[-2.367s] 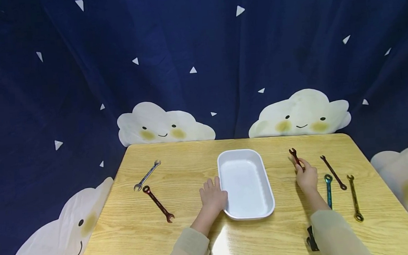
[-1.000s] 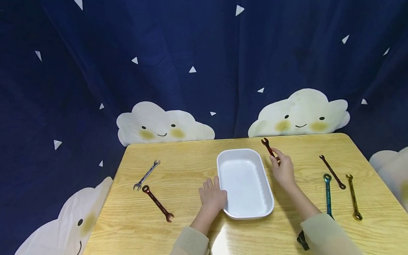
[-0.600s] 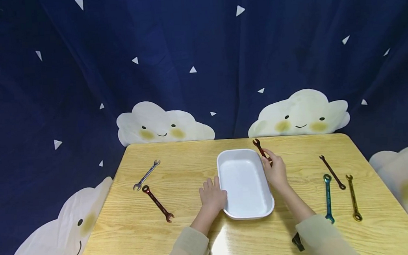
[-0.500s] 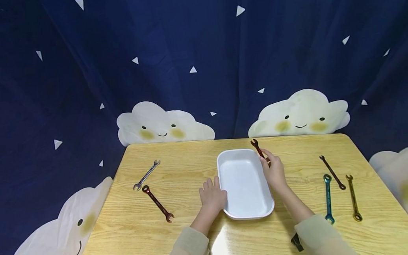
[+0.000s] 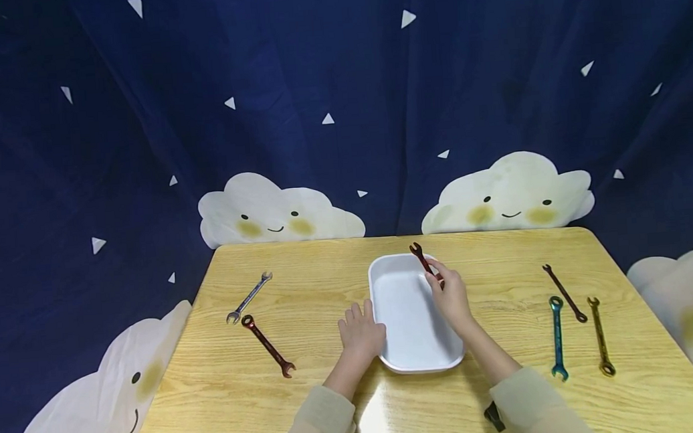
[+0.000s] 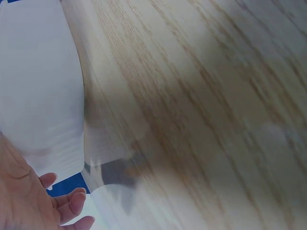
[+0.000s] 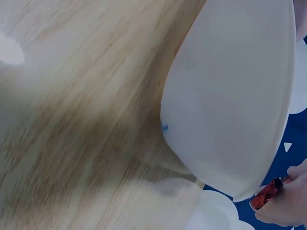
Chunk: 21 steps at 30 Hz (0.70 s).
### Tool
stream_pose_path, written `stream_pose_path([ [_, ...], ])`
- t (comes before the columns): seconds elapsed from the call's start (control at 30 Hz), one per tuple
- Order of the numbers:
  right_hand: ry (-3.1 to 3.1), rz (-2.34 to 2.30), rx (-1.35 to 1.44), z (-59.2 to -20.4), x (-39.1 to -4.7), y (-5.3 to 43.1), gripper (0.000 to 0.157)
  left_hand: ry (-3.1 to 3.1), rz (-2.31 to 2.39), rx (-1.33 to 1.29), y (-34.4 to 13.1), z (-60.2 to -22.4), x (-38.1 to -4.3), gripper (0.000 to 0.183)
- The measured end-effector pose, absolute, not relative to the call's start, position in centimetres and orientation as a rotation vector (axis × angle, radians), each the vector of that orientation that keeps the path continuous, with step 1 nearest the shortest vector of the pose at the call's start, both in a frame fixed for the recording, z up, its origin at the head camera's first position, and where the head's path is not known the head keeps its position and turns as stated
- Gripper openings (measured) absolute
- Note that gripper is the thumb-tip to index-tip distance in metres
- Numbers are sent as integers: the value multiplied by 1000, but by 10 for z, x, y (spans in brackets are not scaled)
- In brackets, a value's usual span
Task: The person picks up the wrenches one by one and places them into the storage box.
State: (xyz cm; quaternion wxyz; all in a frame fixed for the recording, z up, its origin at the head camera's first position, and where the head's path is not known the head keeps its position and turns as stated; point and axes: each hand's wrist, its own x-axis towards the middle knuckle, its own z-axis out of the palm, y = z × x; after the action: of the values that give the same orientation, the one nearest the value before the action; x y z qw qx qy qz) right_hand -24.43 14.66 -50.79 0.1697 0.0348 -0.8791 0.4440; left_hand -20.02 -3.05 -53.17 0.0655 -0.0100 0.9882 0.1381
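My right grip [image 5: 451, 298] pinches a red wrench [image 5: 422, 258] at the white tray's [image 5: 411, 333] upper-right corner, below-right of frame centre. Left grip [image 5: 362, 335]: fingers loosely spread, touching tray's left rim.

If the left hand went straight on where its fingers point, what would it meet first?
The left hand would likely meet the navy cloud-print curtain first, beyond the wooden tabletop; the white tray lies alongside, and depth is hard to judge.
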Motion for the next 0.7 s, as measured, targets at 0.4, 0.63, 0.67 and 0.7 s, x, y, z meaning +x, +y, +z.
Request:
stream_pose_path([
  [0.4, -2460, 1234, 176, -520, -240, 132, 28, 2983, 414, -35, -30, -532, -200, 43],
  [0.63, -2500, 1210, 158, -527, -237, 124, 29, 2996, 376, -36, -30, -533, -200, 41],
  [0.67, -2502, 1203, 165, -528, -237, 123, 29, 2996, 375, -37, -30, -533, -200, 41],
  [0.7, -2503, 1193, 172, -529, -237, 122, 29, 2997, 372, -38, -29, -533, -200, 41],
])
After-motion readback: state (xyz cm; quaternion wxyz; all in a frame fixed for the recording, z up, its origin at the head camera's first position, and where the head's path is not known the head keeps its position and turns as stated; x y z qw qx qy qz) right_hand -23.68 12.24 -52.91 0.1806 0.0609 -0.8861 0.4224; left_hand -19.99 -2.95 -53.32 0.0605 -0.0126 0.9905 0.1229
